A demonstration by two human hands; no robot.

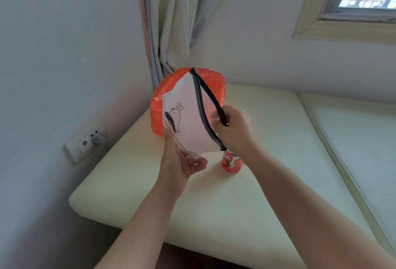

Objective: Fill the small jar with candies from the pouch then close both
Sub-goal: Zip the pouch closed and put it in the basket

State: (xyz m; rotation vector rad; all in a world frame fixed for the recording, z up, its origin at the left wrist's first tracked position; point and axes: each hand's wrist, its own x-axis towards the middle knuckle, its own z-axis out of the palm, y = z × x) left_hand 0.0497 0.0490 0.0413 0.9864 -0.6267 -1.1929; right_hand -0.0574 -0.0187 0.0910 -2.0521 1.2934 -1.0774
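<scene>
A white pouch [188, 118] with a black zipper and a cartoon print is held up above the cream cushion, its zipper gaping open and tilted down to the right. My left hand [182, 159] supports the pouch's lower corner from beneath, thumb on its printed face. My right hand [233, 131] grips the far black zipper edge and holds the mouth apart. Just under the pouch's lowest corner stands the small red-labelled jar [232, 161]; its top is hidden by the pouch and my right wrist. No candies are visible.
An orange plastic bag [157, 105] sits behind the pouch on the cushion [214, 200]. A wall socket [87, 142] is at the left, a curtain [171, 22] in the corner, a second cushion [353, 131] at the right.
</scene>
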